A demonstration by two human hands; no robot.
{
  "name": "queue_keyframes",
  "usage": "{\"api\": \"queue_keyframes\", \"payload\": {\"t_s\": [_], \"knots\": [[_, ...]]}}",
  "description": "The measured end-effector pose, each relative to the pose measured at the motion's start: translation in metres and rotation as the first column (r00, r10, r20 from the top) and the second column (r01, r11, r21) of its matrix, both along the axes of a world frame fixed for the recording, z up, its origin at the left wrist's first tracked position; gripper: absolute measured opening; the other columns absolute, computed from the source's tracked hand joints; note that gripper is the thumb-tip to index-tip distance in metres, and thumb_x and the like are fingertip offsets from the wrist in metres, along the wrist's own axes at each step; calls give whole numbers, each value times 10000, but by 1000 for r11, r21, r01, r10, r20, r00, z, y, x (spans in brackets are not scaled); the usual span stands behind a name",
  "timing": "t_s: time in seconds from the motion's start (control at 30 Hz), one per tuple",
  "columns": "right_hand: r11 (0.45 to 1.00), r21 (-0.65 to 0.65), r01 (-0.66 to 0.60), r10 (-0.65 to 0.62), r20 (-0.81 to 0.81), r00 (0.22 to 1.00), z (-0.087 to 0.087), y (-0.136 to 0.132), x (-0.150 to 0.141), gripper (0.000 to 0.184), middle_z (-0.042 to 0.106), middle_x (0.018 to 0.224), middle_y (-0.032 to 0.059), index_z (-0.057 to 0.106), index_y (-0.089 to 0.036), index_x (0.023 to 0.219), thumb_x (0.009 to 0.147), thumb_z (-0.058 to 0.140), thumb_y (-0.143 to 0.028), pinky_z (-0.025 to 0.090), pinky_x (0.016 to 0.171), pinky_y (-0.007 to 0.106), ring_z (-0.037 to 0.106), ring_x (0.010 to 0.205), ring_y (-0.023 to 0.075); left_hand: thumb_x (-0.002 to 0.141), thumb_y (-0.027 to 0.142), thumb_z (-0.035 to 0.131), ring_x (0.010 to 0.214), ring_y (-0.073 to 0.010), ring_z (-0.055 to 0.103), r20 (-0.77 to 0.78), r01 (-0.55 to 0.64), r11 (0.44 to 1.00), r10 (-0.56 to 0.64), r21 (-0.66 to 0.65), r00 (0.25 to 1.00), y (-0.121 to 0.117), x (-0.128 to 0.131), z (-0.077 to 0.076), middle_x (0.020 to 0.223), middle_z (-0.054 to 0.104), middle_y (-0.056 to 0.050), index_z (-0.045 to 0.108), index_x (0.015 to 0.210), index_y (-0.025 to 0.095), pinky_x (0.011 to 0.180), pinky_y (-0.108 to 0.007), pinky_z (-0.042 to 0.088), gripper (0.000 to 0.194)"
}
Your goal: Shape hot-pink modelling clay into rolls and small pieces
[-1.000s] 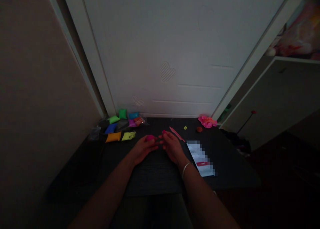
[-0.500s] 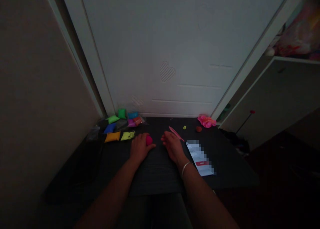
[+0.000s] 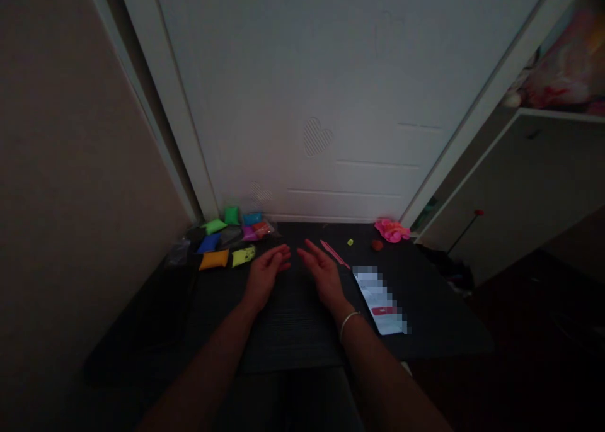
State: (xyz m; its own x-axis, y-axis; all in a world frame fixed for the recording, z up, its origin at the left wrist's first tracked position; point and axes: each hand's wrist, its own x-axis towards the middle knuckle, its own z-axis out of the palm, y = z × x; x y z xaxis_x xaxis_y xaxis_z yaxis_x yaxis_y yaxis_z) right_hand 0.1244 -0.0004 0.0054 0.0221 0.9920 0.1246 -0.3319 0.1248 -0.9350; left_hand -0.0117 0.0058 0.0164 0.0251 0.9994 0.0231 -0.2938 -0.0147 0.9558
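My left hand (image 3: 268,274) is over the dark table, its fingers bent and its thumb drawn in against them. Whatever it may hold is hidden, and the pink ball from before does not show anywhere now. Facing it across a small gap is my right hand (image 3: 323,274), with fingers stretched out and thumb apart; nothing shows in it. Just beyond the right hand lie thin pink sticks (image 3: 334,254). Near the left hand are a yellow packet (image 3: 243,256) and an orange packet (image 3: 213,260).
More coloured packets, one of them green (image 3: 231,215), sit at the back left of the table (image 3: 293,337). A lit phone or tablet (image 3: 380,300) lies right of my right wrist. Farther back are a yellow bit (image 3: 350,242), a reddish lump (image 3: 377,245) and a pink frilly thing (image 3: 392,230).
The pink ball, earlier in my left hand, has gone out of sight. My left hand has turned, its fingers now toward the right hand. The right hand's fingers have straightened.
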Motion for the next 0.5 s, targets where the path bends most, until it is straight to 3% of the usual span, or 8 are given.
{"api": "queue_keyframes", "payload": {"t_s": [0.1, 0.2, 0.3, 0.5], "knots": [[994, 80, -80, 67, 149, 987, 2, -5, -3, 477, 609, 1085, 21, 472, -274, 1181, 722, 583, -338, 362, 933, 405, 515, 1059, 187, 707, 301, 611, 771, -171, 616, 181, 262, 947, -229, -187, 957, -3, 1, -3, 904, 647, -111, 615, 863, 120, 682, -289, 485, 239], [973, 177, -150, 85, 328, 941, 3, -9, -4, 377, 591, 1114, -19, 503, -323, 1142, 766, 531, -313, 267, 994, 450, 462, 1123, 183, 680, 294, 644, 702, -151, 623, 312, 440, 868, -363, -228, 878, -5, 1, -6, 809, 660, -83, 621, 788, 123, 677, -287, 489, 204], [943, 292, -157, 8, 454, 891, 3, -11, -4, 323, 575, 1135, -37, 530, -336, 1111, 799, 488, -268, 169, 1038, 442, 401, 1176, 164, 664, 243, 664, 725, -143, 622, 370, 444, 868, -347, -220, 862, -3, -1, -9, 785, 661, -55, 624, 790, 134, 715, -284, 483, 171], [931, 355, -84, -113, 499, 859, 4, -9, -1, 317, 587, 1113, -31, 581, -329, 1046, 743, 563, -239, 262, 1009, 415, 460, 1121, 180, 664, 220, 660, 663, -118, 612, 315, 351, 904, -268, -246, 910, 2, -3, -12, 737, 657, -40, 620, 753, 133, 673, -253, 480, 130]]}}
